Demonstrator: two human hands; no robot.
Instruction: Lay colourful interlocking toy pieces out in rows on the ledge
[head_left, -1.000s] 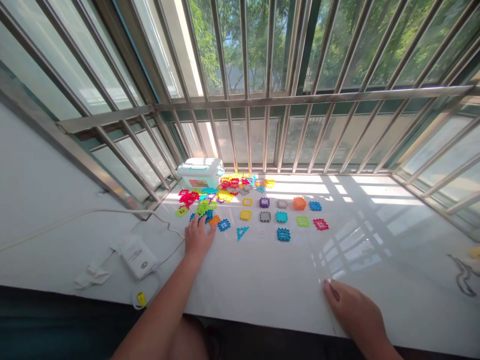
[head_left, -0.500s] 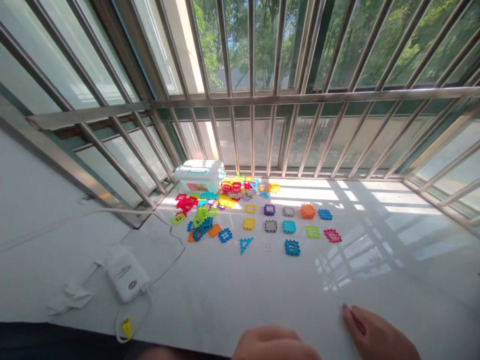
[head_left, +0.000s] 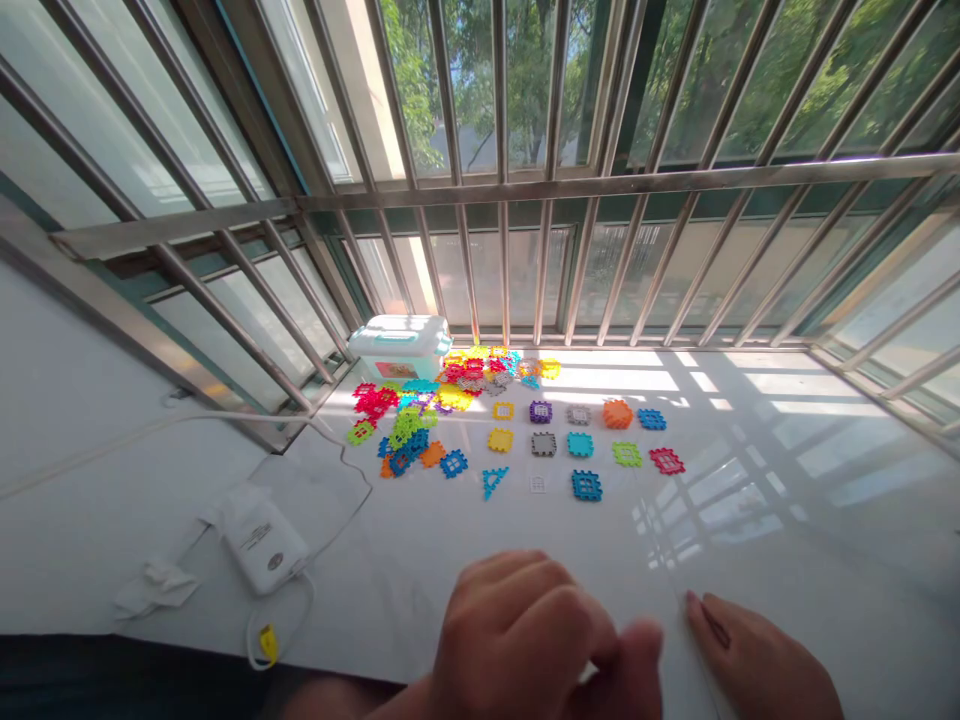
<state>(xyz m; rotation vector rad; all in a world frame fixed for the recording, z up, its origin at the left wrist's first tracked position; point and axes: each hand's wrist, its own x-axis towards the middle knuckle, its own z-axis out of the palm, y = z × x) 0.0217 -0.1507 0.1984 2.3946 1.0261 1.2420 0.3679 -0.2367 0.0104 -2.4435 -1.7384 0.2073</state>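
My left hand (head_left: 525, 620) is raised at the bottom middle. Its fingers are curled in toward the thumb, and whatever may be inside them is hidden. To the right, my right hand (head_left: 757, 650) rests on the white surface with its fingers closed together and nothing visible in them. Ahead of my left hand lie several separate plastic building pieces, among them a dark blue square (head_left: 586, 486), a small white square (head_left: 538, 484) and a blue triangle (head_left: 494, 483). Behind these are a grey square (head_left: 544, 444), a cyan square (head_left: 580, 445) and a red square (head_left: 667, 461).
A mixed pile of colourful pieces (head_left: 405, 430) lies in front of a white lidded box (head_left: 401, 347). At left are a white device (head_left: 266, 545) with a cable, a crumpled tissue (head_left: 157, 588) and a yellow tag (head_left: 268, 645). Metal window bars (head_left: 546, 260) border the surface.
My left hand has come up and forward into view at the bottom middle, its fingers curled. The right hand stays on the surface. The view has shifted slightly; the pieces look unmoved.
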